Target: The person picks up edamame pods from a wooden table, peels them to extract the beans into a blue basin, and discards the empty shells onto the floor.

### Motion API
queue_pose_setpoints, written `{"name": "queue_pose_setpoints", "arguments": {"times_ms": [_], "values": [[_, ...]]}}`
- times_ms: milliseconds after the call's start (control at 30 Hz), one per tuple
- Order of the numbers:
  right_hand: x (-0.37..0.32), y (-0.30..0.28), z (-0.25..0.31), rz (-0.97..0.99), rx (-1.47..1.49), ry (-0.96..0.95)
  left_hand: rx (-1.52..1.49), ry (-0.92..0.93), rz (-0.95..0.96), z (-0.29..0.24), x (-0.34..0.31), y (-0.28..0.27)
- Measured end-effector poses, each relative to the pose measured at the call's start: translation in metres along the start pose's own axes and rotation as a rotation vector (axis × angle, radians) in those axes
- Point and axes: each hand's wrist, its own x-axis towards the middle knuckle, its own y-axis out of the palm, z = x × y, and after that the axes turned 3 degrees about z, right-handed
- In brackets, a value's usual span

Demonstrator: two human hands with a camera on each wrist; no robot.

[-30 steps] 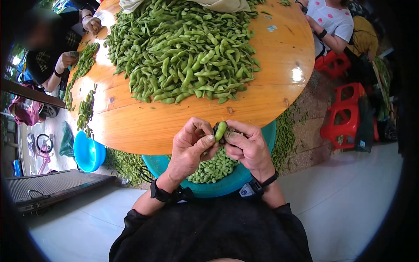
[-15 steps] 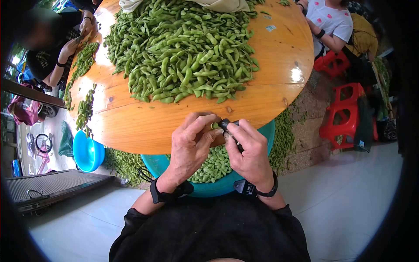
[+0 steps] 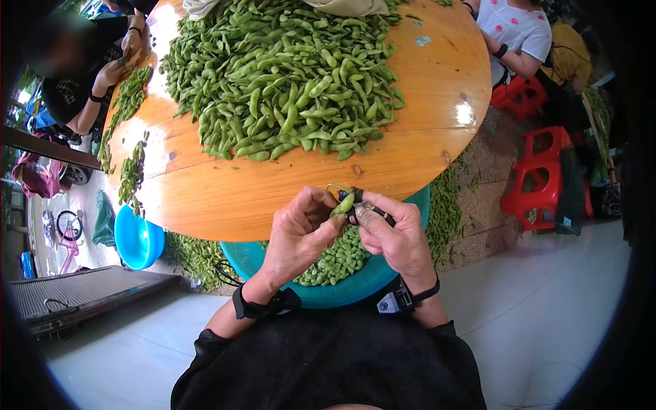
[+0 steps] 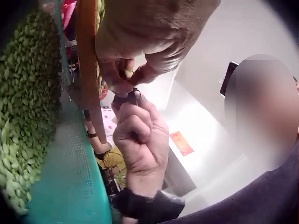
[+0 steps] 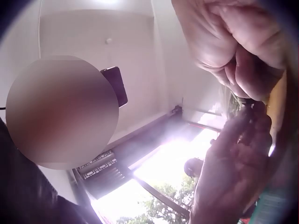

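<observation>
Between the two hands, over the teal basin (image 3: pixel 273 294), a green edamame pod (image 3: pixel 346 203) stands at a tilt. My left hand (image 3: pixel 301 224) pinches its lower end with thumb and fingers. The right hand (image 3: pixel 391 232) grips the pod from the other side, thumb and index finger curled up to it. Black pieces (image 3: pixel 350 195) show around the right fingertips. Shelled green beans (image 3: pixel 335 263) fill the basin under the hands. In the left wrist view, the fingertips of both hands meet around the pod, which is mostly hidden.
A large heap of edamame pods (image 3: pixel 287 89) covers much of the round wooden table (image 3: pixel 437 102). Pod husks (image 3: pixel 444 219) litter the floor. A blue basin (image 3: pixel 137 236) stands left, red stools (image 3: pixel 540 171) right. Other people sit around the table.
The pod tipped out of sight between the fingers half a second ago and shows again now, held at a tilt. The right hand turned inward, then back out. The person at the left moved their hands together.
</observation>
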Motion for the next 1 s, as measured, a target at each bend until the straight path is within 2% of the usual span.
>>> {"name": "queue_pose_setpoints", "arguments": {"times_ms": [33,100,233,300,333,400,433,467,500,567,600,667,700,733,800,833,867,900,967,1000], "values": [[0.0,0.0,0.001,-0.01,-0.063,0.005,-0.001,-0.001,-0.001,0.0,0.0,0.0],[0.0,0.001,0.002,-0.02,-0.126,0.012,0.238,0.073,-0.023,0.0,-0.001,0.002],[-0.001,0.001,0.002,0.006,-0.292,-0.082,0.3,0.073,-0.062,0.0,-0.001,0.001],[-0.001,-0.001,0.001,0.001,-0.354,-0.115,0.257,-0.046,-0.007,-0.008,-0.001,-0.001],[-0.001,-0.003,-0.001,0.027,-0.291,-0.133,0.256,-0.047,-0.005,-0.009,-0.001,-0.005],[0.0,-0.01,0.0,0.052,-0.229,-0.15,-0.285,-0.152,0.139,-0.008,-0.001,-0.013],[0.0,-0.015,0.002,0.117,-0.034,-0.042,-0.287,-0.153,0.139,-0.008,0.0,-0.014],[0.001,-0.018,0.003,0.182,0.163,0.067,-0.472,-0.224,0.206,-0.008,0.001,-0.015],[0.002,-0.02,0.001,0.183,0.163,0.067,-0.655,-0.294,0.274,-0.008,0.001,-0.016],[0.004,-0.023,-0.006,0.186,0.284,0.073,-0.691,-0.296,0.287,-0.007,0.001,-0.013],[0.004,-0.021,-0.005,0.186,0.285,0.074,-0.579,-0.246,0.23,-0.007,0.001,-0.01],[0.003,-0.012,0.0,0.057,-0.036,0.04,-0.471,-0.197,0.174,-0.008,0.0,0.0],[0.001,-0.007,0.002,0.057,-0.037,0.043,-0.321,-0.158,0.108,-0.009,-0.001,0.006],[-0.002,-0.001,0.002,0.019,-0.186,-0.034,-0.17,-0.119,0.042,-0.009,-0.002,0.009],[-0.006,0.006,0.004,-0.033,-0.415,-0.175,-0.18,-0.161,0.085,-0.01,0.0,0.0],[-0.006,0.006,0.002,-0.033,-0.415,-0.173,-0.19,-0.2,0.133,-0.009,0.0,-0.003],[-0.006,0.005,0.001,-0.023,-0.531,-0.268,-0.336,-0.206,0.116,-0.004,0.0,-0.002],[-0.005,0.005,0.001,-0.012,-0.647,-0.364,-0.338,-0.205,0.116,-0.004,0.0,-0.005],[-0.005,-0.002,0.007,0.052,-0.61,-0.321,-0.575,-0.33,0.29,-0.006,-0.001,-0.015],[-0.004,-0.006,0.009,0.113,-0.572,-0.279,-0.573,-0.33,0.289,-0.007,-0.001,-0.016]]}}
